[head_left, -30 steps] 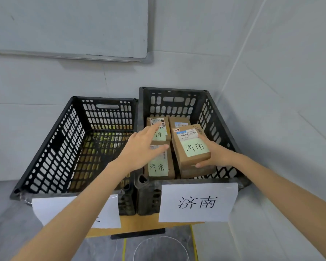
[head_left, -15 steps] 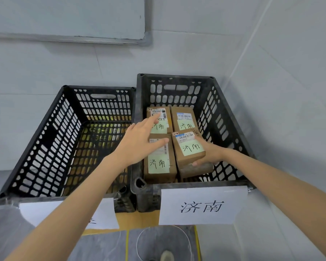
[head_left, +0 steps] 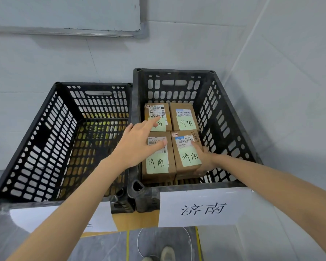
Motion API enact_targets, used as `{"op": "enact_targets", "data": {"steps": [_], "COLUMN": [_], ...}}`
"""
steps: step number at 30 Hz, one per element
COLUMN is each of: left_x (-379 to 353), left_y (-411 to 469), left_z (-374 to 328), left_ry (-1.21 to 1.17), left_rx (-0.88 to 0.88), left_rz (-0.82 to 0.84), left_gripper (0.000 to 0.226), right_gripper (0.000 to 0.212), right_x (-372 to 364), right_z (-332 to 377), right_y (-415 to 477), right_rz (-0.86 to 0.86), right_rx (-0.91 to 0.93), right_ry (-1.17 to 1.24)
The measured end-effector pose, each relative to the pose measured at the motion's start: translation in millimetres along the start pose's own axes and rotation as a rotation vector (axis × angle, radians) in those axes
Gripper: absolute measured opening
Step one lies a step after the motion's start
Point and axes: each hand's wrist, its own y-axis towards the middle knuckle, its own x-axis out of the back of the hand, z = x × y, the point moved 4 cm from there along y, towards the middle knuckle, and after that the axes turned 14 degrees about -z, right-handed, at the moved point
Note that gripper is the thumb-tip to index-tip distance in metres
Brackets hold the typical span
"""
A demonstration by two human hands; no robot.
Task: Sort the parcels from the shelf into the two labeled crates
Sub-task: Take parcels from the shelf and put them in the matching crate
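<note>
Now right hand (head_left: 205,160) around parcel (head_left: 188,153)

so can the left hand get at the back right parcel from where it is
Probably yes. The back right parcel lies uncovered, its top clear, and the crate is open above. The left hand rests on the two left parcels, right beside it.

A whiteboard (head_left: 64,14) hangs on the pale wall (head_left: 177,49), its metal-edged lower corner showing (the surface is blank). Down on the grey floor (head_left: 102,247) run yellow tape lines (head_left: 127,245), with a thin white cable (head_left: 139,242) looping nearby.
</note>
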Motion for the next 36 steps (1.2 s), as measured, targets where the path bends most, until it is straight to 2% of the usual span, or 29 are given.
{"op": "enact_targets", "data": {"steps": [9,15,17,22,25,29,32,36], "left_x": [-3,-3,-1,8,18,42,65,103], "left_y": [0,-1,-2,-1,0,1,-2,-15], "left_z": [0,-5,-6,-6,-7,-10,-11,-13], "left_ry": [0.031,0.036,0.051,0.085,0.100,0.123,0.141,0.155], "left_rx": [-0.002,-0.009,-0.017,-0.026,-0.024,-0.013,0.009,0.034], "left_rz": [-0.006,-0.004,-0.004,-0.027,-0.045,-0.095,-0.130,-0.228], "left_gripper": [0.071,0.070,0.070,0.069,0.070,0.072,0.074,0.077], "right_gripper": [0.141,0.132,0.123,0.071,0.065,0.073,0.070,0.076], "right_x": [-2,13,21,53,77,108,129,154], "right_z": [-9,-2,3,21,38,69,100,148], "right_y": [8,4,2,-9,-20,-45,-73,-121], "right_rz": [0.010,0.021,0.044,0.038,-0.054,-0.282,-0.446,-0.711], "right_rx": [0.012,0.023,0.023,0.018,0.031,0.088,0.184,0.347], "right_ry": [-0.093,-0.137,-0.130,-0.172,-0.108,-0.010,0.127,0.105]}}
